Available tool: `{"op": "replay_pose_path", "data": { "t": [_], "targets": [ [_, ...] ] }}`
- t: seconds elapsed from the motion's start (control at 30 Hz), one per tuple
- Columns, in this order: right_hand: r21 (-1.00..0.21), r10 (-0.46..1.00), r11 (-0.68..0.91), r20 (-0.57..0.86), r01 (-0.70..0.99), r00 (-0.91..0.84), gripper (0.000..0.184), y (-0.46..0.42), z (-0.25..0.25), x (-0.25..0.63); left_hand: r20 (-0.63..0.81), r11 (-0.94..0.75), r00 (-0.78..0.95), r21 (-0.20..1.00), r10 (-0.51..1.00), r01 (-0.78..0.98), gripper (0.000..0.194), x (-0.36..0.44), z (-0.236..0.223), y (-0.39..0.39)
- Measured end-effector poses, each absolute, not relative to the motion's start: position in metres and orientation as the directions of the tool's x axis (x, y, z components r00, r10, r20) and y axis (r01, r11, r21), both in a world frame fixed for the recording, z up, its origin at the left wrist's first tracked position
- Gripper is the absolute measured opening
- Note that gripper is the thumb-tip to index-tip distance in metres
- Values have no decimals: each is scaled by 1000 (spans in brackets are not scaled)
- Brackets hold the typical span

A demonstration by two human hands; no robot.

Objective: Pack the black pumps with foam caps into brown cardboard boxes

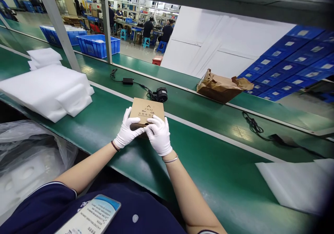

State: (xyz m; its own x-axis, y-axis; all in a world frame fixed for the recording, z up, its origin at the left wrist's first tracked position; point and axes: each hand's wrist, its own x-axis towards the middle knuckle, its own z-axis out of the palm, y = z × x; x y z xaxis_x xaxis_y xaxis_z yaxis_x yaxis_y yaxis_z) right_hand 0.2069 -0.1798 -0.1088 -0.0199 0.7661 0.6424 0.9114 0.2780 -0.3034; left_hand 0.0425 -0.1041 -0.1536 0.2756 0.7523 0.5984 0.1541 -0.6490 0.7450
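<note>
A brown cardboard box (pixel 147 108) with dark printing on its lid sits on the green workbench (pixel 109 122) in front of me. My left hand (pixel 127 130), in a white glove, grips its near left corner, thumb along the front edge. The white-gloved right hand (pixel 158 134) holds the near right side, with fingers over the lid and the thumb at the front. Both thumbs nearly meet at the front flap. Just behind the box lies a round black motor (pixel 161 94), its cable running to a black power adapter (pixel 127 81).
White foam sheets (pixel 44 84) are stacked at the left, with another foam piece (pixel 300 183) at the right. Blue bins (pixel 97 48) and a crumpled brown paper-lined box (pixel 220 86) stand along the far side. A corded black adapter (pixel 283 140) lies right. A grey post (pixel 56 22) rises left.
</note>
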Motion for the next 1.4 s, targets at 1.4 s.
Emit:
{"op": "replay_pose_path", "data": {
  "t": [1.4],
  "targets": [
    [-281,188,-861,600,424,778,43,-399,-80,375,97,-969,972,-102,216,225,65,158,-195,-81]
  ]
}}
